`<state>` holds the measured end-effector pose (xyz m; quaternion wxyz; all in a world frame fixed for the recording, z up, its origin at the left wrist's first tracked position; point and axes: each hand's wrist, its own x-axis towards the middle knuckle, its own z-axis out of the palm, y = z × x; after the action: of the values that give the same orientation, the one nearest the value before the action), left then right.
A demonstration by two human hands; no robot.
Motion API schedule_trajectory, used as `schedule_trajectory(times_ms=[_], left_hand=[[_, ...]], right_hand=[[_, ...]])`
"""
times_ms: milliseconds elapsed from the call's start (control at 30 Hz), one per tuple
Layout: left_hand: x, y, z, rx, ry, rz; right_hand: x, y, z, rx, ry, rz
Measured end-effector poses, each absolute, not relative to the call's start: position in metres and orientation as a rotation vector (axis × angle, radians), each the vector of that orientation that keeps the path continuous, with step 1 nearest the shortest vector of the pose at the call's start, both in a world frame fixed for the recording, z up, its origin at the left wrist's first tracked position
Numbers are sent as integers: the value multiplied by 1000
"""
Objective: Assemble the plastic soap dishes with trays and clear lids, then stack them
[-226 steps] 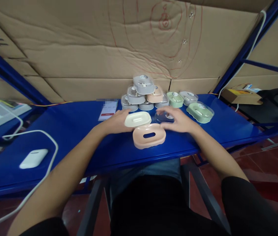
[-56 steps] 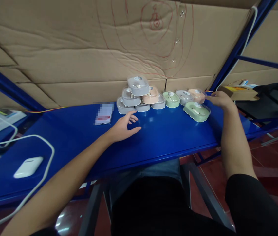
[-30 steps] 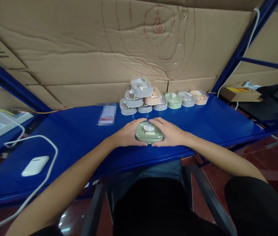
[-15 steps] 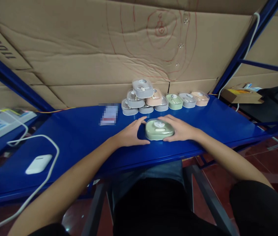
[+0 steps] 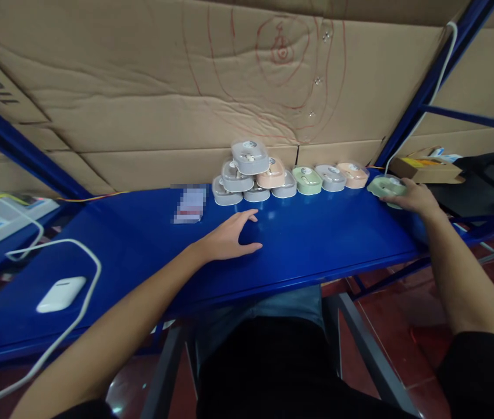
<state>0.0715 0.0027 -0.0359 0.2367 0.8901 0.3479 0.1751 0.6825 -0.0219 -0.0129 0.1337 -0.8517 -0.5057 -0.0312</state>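
At the right end of the blue table [image 5: 308, 238], my right hand [image 5: 416, 198] grips a green lidded box [image 5: 387, 187] from its right side. My left hand [image 5: 229, 237] rests near the table's middle, fingers apart and holding nothing. Behind it several grey boxes [image 5: 228, 192] and a peach box [image 5: 272, 173] form a stack, with one grey box [image 5: 250, 157] on top. To the right of the stack stand another green box [image 5: 308, 180], a grey box [image 5: 331, 177] and a peach box [image 5: 353, 174] in a row.
A blurred-out flat item [image 5: 189, 203] lies left of the stack. A white case [image 5: 61, 294] and a white cable [image 5: 93, 291] are at the left. Cardboard [image 5: 142, 128] backs the table. An open carton [image 5: 427, 170] stands beyond its right end.
My right hand has carried the green box from the table's middle to its right end, beside the row. My left hand has stayed nearly in place, now with no box beside it.
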Motion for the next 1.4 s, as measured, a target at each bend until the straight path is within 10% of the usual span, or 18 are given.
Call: schedule_trajectory(times_ms=[667, 1100, 1400], left_hand=[[78, -9, -16, 2380, 1034, 324], [78, -4, -23, 2420, 1010, 352], [79, -2, -34, 2420, 1000, 453]], right_hand=[[626, 55, 7, -2311, -1063, -186], [302, 71, 55, -1497, -1918, -289], [261, 112, 60, -1675, -1857, -140]])
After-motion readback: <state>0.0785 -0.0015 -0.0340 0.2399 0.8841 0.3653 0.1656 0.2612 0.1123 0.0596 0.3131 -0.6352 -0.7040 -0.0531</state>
